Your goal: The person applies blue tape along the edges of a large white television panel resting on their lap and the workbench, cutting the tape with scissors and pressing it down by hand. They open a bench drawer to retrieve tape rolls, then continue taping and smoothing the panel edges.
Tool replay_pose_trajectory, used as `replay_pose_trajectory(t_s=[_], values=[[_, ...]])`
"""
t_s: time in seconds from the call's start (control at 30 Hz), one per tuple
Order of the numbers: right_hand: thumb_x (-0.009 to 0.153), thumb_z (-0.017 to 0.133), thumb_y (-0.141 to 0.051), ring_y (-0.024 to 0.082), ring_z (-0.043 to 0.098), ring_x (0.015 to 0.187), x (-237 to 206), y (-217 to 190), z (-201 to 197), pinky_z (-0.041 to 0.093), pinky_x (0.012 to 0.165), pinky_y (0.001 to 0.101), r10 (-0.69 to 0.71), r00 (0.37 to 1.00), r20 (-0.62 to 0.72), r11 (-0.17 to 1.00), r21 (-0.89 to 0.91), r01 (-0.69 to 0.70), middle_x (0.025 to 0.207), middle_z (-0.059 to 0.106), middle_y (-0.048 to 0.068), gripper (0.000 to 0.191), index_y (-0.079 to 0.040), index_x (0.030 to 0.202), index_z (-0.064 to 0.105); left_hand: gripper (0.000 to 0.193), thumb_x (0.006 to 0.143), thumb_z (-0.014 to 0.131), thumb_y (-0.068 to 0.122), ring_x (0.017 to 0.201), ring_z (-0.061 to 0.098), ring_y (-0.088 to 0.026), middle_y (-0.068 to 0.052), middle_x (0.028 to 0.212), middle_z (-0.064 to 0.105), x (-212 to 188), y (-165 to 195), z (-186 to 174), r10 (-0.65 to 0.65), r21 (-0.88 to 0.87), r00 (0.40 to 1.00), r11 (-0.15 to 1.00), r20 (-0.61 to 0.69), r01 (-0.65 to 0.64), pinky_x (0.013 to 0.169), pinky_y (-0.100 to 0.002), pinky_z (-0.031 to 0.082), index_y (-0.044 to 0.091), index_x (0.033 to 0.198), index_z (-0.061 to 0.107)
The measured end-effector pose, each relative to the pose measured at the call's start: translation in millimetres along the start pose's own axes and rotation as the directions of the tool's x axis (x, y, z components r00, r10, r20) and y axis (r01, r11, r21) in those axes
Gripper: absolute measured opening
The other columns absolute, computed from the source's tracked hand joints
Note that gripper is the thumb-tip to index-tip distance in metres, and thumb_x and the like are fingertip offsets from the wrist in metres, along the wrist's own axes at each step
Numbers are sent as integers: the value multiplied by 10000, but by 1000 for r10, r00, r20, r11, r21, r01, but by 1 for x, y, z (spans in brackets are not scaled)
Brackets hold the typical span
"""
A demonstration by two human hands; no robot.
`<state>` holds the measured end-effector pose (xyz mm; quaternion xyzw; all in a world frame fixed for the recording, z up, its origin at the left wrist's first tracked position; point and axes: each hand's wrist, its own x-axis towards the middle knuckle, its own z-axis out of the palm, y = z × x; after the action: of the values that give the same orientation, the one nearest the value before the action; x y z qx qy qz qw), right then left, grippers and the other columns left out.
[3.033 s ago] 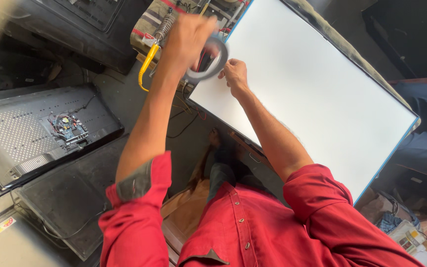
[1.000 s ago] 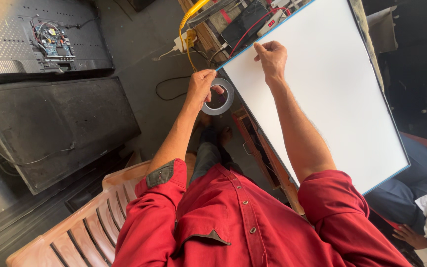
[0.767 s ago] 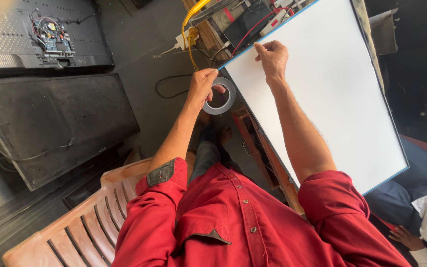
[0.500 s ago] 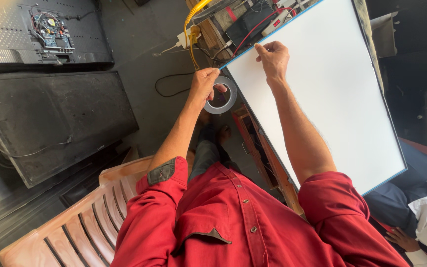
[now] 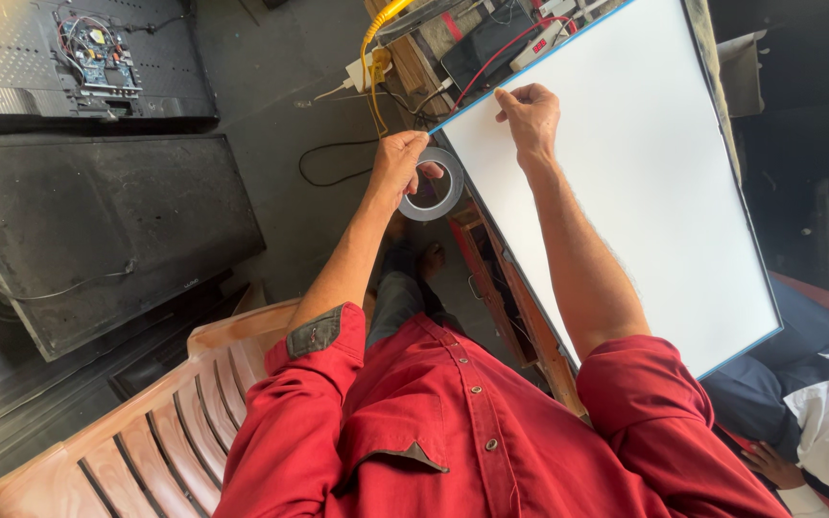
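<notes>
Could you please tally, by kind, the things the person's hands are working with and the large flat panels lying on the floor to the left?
Grey rolls of tape, in the left hand: 1
White flat rectangular panels with a blue edge, touched by the right hand: 1
Black flat screen panels on the floor: 2
Total: 4

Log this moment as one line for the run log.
left hand: holds grey tape roll | right hand: pinches top edge of large white flat panel | seat: tan plastic chair
</notes>
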<state>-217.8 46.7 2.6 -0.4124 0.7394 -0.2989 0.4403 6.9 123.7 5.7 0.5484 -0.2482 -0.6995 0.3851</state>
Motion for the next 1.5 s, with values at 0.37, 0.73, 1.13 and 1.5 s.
replay_pose_trajectory(t_s=[0.37, 0.73, 1.13, 1.5], values=[[885, 801, -240, 117, 652, 585, -10, -6, 6, 492, 548, 280, 62, 998, -30, 997, -35, -63, 660, 708, 63, 225, -42, 863, 698, 326, 1031, 588, 245, 375, 538, -76, -163, 666, 731, -2, -1, 4, 16, -25, 1000, 1000, 1, -16, 299, -204, 302, -53, 1113, 691], [879, 802, -250, 120, 657, 603, -21, -5, 19, 518, 608, 288, 52, 999, -6, 997, -58, -52, 650, 720, 66, 239, -29, 866, 714, 297, 1032, 605, 207, 593, 747, -147, -60, 726, 664, -3, -4, 4, 42, -101, 999, 994, -6, -43, 317, -207, 350, -68, 1111, 686], [872, 802, -247, 100, 640, 568, -43, -4, 37, 464, 516, 257, -1, 998, 61, 998, -66, 5, 641, 721, 70, 261, -1, 893, 717, 320, 1033, 596, 216, 563, 723, -133, -86, 738, 690, -6, 1, 3, 48, -63, 999, 997, -9, -49, 303, -203, 345, -74, 1134, 683], [873, 811, -247, 113, 656, 562, -57, -5, 49, 478, 499, 267, -40, 992, 121, 986, -155, 59, 647, 719, 87, 263, 2, 868, 725, 311, 1028, 606, 204, 592, 743, -142, -70, 779, 686, -6, -7, 1, 69, -94, 998, 993, -8, -70, 304, -203, 346, -81, 1127, 680]])
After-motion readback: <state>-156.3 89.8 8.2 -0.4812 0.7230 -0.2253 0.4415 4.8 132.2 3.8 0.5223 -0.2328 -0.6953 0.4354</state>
